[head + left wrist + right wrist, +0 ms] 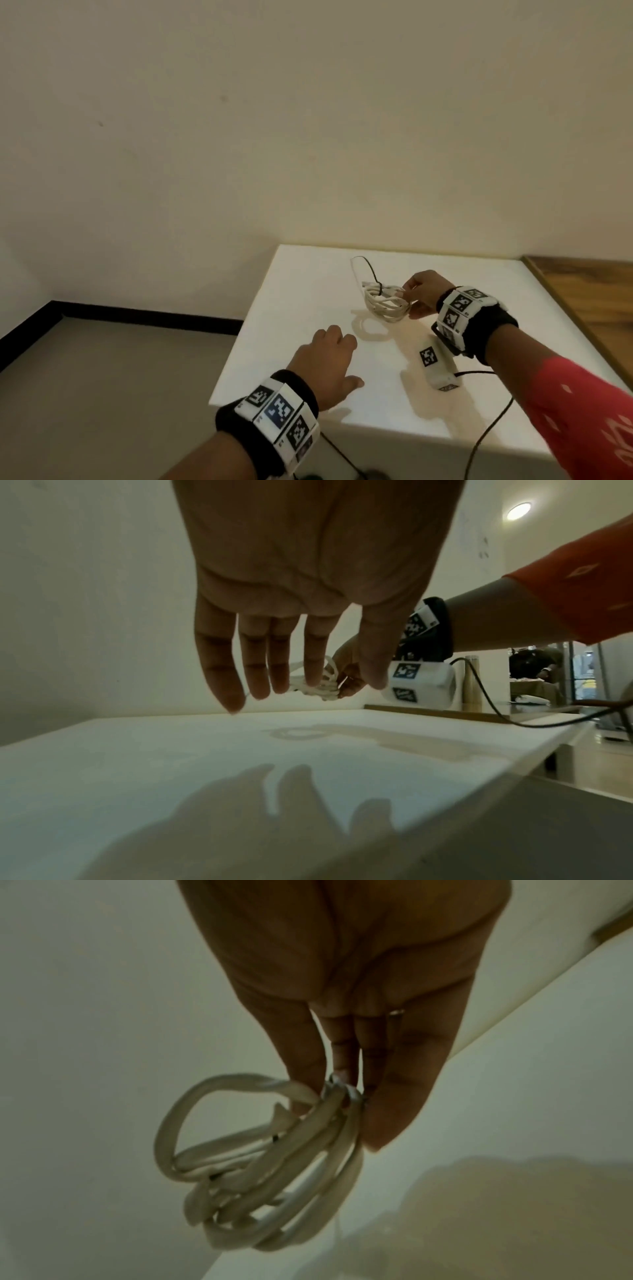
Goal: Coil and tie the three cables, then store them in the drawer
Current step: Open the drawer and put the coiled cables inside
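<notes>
A coiled white cable [386, 301] is held clear of the white counter [308, 342] by the right hand [423, 294], the loops pinched at one side between thumb and fingertips, with its shadow cast on the counter directly beneath. In the head view a thin dark tie [379, 289] is seen wrapped round the coil at the side away from the right hand, with a loose dark tail rising from it toward the counter's far edge; this tie is barely made out in the right wrist view, where only small dark specks show among the loops. The right wrist view gives the grip more closely: the coiled white cable [274, 1164] hangs below the right hand [359, 1001] as several uneven, overlapping oval loops, dull white and smooth, gathered where the fingers [394, 1110] close on them. The left hand [329, 366] is seen in the head view nearer the counter's front edge than the coil, holding nothing. The left wrist view shows what the head view does not: the left hand [308, 574] is relaxed and wide, fingers straight and slightly spread, hovering above the counter [171, 764] with its shadow below, and the coil [318, 685] is glimpsed beyond the fingers. A white marker-covered wrist device [421, 683] with a black lead is also seen there, under the right wrist. Whether a drawer is in the counter cannot be told.
</notes>
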A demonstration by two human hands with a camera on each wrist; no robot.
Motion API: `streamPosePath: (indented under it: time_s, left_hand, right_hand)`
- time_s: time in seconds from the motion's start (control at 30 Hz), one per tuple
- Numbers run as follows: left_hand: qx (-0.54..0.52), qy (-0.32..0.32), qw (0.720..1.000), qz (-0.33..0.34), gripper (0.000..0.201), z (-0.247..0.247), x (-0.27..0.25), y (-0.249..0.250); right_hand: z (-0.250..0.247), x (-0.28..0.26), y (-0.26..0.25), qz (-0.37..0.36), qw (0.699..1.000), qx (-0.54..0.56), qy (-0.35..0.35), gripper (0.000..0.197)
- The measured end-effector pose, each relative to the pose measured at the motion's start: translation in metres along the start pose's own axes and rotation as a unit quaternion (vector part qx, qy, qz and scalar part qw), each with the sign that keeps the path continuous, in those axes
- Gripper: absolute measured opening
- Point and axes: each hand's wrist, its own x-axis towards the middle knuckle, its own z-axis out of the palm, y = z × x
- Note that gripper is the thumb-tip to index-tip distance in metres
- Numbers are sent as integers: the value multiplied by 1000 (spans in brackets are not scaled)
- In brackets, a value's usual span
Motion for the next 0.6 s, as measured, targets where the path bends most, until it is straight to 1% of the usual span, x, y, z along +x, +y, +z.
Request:
streamPosePath:
  time_s: [0.17, 0.33, 0.43, 0.5, 0.6]
  left_hand:
    - [30, -79, 996, 40, 55, 15, -33, 12]
    - [37, -176, 981, 78, 51, 36, -44, 23]
    - [23, -220, 971, 88, 49, 55, -39, 32]
    - [32, -245, 965, 90, 50, 64, -33, 37]
    - [43, -260, 961, 83, 53, 78, -18, 40]
  right_hand:
    - [-4, -75, 24, -25, 993, -15, -118, 13]
    - [0, -127, 67, -11, 974, -62, -216, 10]
    - [2, -142, 97, 13, 959, -104, -264, 14]
    - [4, -144, 112, 17, 947, -146, -285, 17]
    - [6, -142, 127, -2, 930, -211, -300, 20]
